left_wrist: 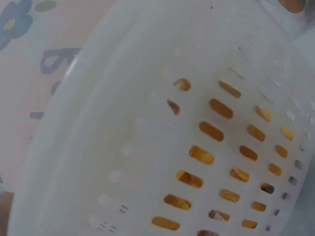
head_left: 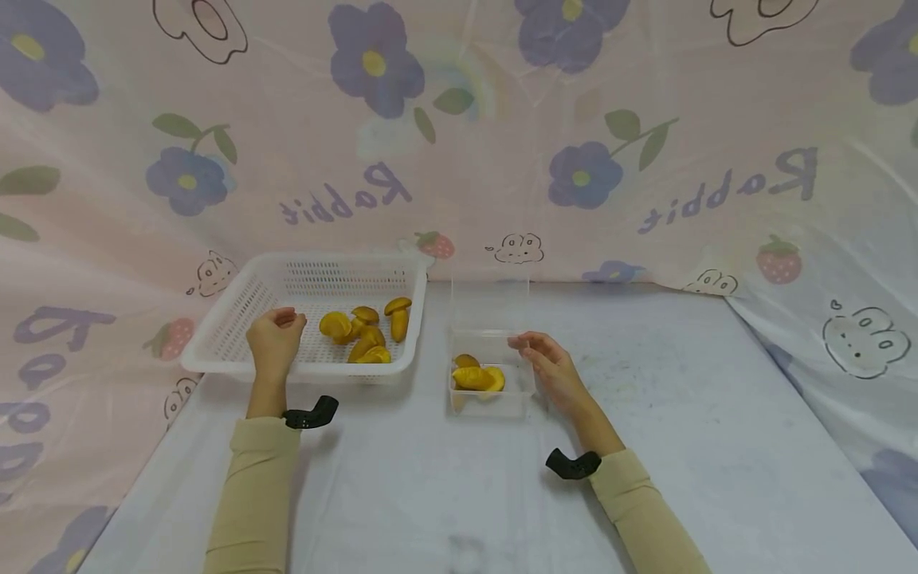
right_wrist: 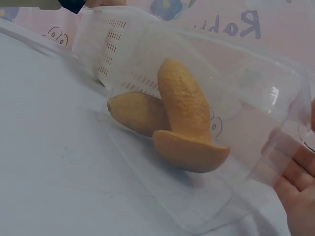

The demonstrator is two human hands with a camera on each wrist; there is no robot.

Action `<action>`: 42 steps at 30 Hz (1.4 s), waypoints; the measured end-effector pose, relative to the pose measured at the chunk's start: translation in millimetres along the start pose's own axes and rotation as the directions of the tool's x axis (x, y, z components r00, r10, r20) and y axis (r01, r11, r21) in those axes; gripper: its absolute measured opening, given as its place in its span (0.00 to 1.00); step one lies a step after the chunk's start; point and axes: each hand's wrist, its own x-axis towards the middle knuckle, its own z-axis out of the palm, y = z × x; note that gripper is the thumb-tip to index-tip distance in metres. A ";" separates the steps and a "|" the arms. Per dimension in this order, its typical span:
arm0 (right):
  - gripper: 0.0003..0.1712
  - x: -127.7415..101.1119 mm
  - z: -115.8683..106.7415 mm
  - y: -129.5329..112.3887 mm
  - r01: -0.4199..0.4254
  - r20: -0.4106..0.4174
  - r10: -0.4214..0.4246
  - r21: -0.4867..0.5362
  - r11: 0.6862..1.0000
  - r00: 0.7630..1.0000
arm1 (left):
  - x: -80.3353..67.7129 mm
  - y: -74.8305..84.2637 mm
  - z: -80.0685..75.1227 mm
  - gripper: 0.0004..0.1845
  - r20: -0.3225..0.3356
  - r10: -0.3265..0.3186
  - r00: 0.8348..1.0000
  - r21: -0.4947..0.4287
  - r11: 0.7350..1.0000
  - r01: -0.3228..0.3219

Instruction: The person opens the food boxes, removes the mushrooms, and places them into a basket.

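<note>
My left hand hovers over the left front part of a white perforated basket, fingers loosely bent and nothing visible in them. Several yellow-brown toy-like mushrooms lie in the basket's right half; some show through the slots of its wall. My right hand is at the right side of a clear plastic box, its fairly straight fingers touching the back right corner. Through the clear wall, the fingers show beside the box. Mushrooms lie inside it, one with its cap toward the camera.
The box's clear lid stands raised at its back. A white cloth covers the table, and a patterned curtain hangs behind and at the sides. Black cameras are strapped at both wrists.
</note>
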 end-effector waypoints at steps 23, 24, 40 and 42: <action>0.15 -1.4 -1.4 2.6 0.045 0.026 -0.045 0.026 0.999 0.999 | -3.7 4.1 -0.7 0.14 -0.028 0.096 0.995 -0.262 0.960 -0.100; 0.15 -1.4 -1.3 2.7 0.047 0.025 -0.048 0.028 0.998 0.999 | -4.4 6.1 -1.0 0.14 -0.023 0.088 0.996 -0.290 0.953 -0.091; 0.18 1.2 -2.7 3.8 0.013 0.016 -0.013 0.007 1.000 1.000 | -28.7 47.1 5.0 0.14 0.101 0.113 0.988 -0.456 0.888 -0.056; 0.18 1.7 -2.2 3.8 0.015 0.019 -0.015 0.016 1.000 1.000 | -33.5 52.0 8.4 0.14 0.127 0.132 0.983 -0.446 0.893 -0.062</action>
